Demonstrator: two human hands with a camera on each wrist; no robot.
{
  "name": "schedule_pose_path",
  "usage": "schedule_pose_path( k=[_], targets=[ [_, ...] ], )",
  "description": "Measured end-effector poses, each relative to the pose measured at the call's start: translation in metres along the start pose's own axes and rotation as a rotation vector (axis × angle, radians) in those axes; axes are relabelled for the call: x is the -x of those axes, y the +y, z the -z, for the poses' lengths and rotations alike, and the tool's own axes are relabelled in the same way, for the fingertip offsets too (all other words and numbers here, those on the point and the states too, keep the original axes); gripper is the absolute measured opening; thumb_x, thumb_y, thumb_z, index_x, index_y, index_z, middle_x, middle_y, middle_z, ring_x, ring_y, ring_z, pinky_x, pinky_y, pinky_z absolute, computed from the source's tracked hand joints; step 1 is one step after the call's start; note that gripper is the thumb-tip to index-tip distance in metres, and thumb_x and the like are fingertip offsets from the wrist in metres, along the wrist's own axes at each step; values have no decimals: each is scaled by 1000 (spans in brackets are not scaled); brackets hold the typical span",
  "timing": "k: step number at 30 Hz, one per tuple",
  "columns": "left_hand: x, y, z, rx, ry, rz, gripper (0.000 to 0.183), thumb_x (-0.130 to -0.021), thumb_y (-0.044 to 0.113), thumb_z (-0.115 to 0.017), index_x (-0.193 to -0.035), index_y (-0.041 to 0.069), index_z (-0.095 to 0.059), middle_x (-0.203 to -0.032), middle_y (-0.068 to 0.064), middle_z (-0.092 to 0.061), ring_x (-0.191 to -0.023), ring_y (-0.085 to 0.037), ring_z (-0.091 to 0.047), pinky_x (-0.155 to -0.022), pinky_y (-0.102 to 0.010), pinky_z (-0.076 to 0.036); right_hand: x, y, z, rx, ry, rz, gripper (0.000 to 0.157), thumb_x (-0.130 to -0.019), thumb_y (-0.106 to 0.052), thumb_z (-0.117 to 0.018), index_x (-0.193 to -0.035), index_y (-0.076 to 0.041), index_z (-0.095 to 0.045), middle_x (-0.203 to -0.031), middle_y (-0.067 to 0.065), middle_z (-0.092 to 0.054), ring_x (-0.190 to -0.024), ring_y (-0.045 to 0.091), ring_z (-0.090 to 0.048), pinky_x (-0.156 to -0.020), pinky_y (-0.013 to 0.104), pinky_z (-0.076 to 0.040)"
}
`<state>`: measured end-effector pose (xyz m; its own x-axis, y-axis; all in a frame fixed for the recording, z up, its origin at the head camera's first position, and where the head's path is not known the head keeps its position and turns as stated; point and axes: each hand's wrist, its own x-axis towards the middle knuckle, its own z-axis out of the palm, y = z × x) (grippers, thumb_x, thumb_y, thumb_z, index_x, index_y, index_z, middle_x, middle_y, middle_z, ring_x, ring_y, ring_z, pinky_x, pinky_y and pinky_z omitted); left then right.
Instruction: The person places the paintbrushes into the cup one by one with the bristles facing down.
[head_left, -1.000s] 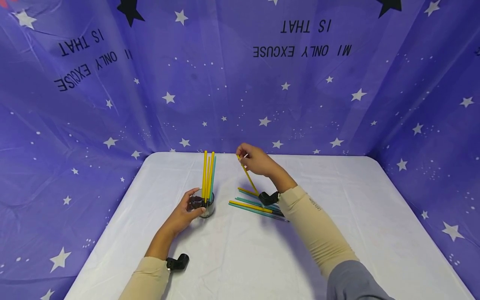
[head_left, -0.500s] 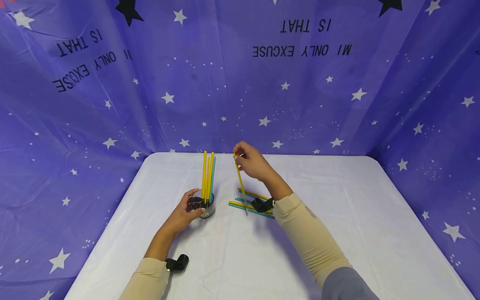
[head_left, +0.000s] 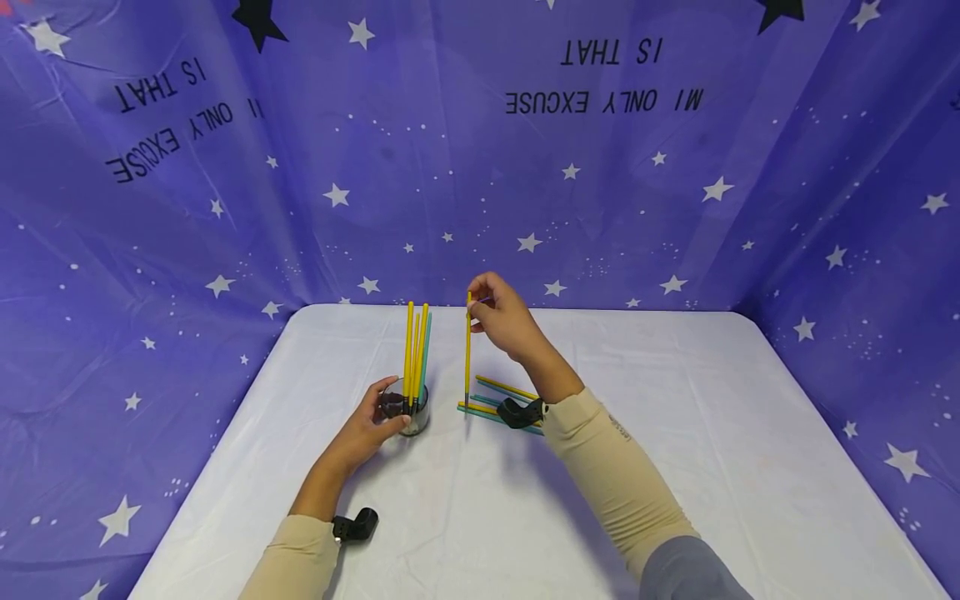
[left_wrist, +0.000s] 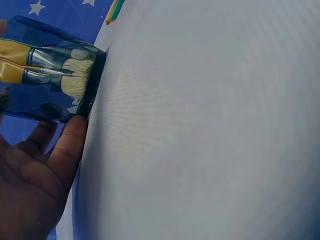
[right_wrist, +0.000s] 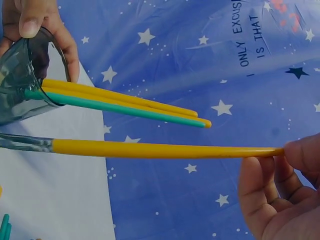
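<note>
My left hand [head_left: 375, 421] grips a dark see-through glass [right_wrist: 52, 55] that stands on the table. Several paintbrushes [head_left: 409, 350], yellow-handled and one teal, lean in it with handles up; their pale bristles [left_wrist: 76, 77] rest near the glass bottom in the left wrist view. My right hand [head_left: 506, 321] pinches a yellow paintbrush [right_wrist: 150, 149] by the tip of its handle, just right of the glass. This brush hangs upright with its metal ferrule [right_wrist: 27, 143] downward; the bristles are out of the right wrist view.
Several more yellow and teal paintbrushes [head_left: 491, 408] lie on the white-covered table [head_left: 450, 517] under my right forearm, which hides part of them. A purple curtain [head_left: 480, 183] with stars and lettering hangs behind and at both sides.
My right hand has moved slightly left and up, and the yellow paintbrush in it has swung from slanted to upright. My left hand and the glass have stayed in place.
</note>
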<state>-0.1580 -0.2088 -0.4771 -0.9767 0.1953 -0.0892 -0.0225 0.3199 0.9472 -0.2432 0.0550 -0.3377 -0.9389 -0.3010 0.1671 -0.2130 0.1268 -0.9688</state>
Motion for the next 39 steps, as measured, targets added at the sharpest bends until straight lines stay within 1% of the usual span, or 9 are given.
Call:
schedule_pose_path(
  k=[6,14,17,21,26,31,35,37,39],
  targets=[
    [1,-1,-1,11,-1,-2,78,-91,18,-71,-154,18,-25,-137,-20,-49,-124,-36,-48,-104,-51,-30,-3,1,-4,-78,49,-12,13,-101,1,-49,-113,-1,-49,-101,10,-51,-90,23,-58,-83,50,-52],
    [-1,-2,0,8,5,-1,78,-92,14,-70,-155,16,-24,-138,-21,-48,-123,-36,-48,-100,-48,-35,-6,3,-10,-143,114,15,14,-99,4,-49,-112,-2,-49,-100,9,-49,-86,20,-56,-83,55,-51],
    [-2,-2,1,19,4,8,79,-92,13,-70,-156,16,-22,-140,-22,-46,-125,-37,-47,-101,-49,-34,-9,2,-13,-165,125,29,14,-100,5,-49,-112,-2,-49,-99,10,-49,-85,20,-56,-81,51,-53],
    [-2,-1,1,23,-1,8,79,-92,14,-70,-155,16,-22,-140,-22,-46,-126,-37,-46,-102,-49,-34,-10,0,-17,-172,128,53,13,-101,3,-49,-112,-3,-48,-101,10,-49,-85,20,-57,-76,38,-55],
    [-1,-1,1,22,-9,-6,79,-91,15,-71,-154,15,-24,-139,-21,-48,-124,-36,-48,-100,-46,-35,-9,-4,-24,-181,118,87,14,-101,4,-49,-114,1,-47,-103,10,-49,-86,19,-56,-77,40,-55],
    [-1,-1,0,29,-9,-26,78,-91,14,-71,-154,15,-24,-138,-22,-49,-122,-36,-49,-100,-47,-35,-7,-1,-36,-136,103,111,13,-101,1,-50,-114,-1,-47,-104,10,-50,-87,23,-57,-77,36,-55],
    [-2,-1,0,26,-5,-28,77,-92,12,-70,-154,14,-24,-137,-23,-49,-122,-36,-49,-101,-48,-34,-4,7,-47,-85,82,99,13,-102,-1,-51,-113,-5,-49,-104,11,-52,-90,30,-59,-76,34,-56],
    [-1,1,0,26,-3,-22,77,-92,11,-69,-154,13,-24,-137,-24,-49,-122,-37,-49,-101,-48,-34,-2,12,-52,-67,69,84,13,-102,-2,-51,-114,-5,-49,-105,11,-53,-92,32,-59,-77,34,-56],
    [2,9,0,27,-5,-20,76,-92,9,-69,-154,10,-24,-136,-25,-49,-121,-38,-50,-100,-47,-35,-2,17,-57,-54,60,65,14,-101,-2,-51,-115,-5,-49,-106,12,-53,-94,35,-59,-77,35,-56]
  ],
)
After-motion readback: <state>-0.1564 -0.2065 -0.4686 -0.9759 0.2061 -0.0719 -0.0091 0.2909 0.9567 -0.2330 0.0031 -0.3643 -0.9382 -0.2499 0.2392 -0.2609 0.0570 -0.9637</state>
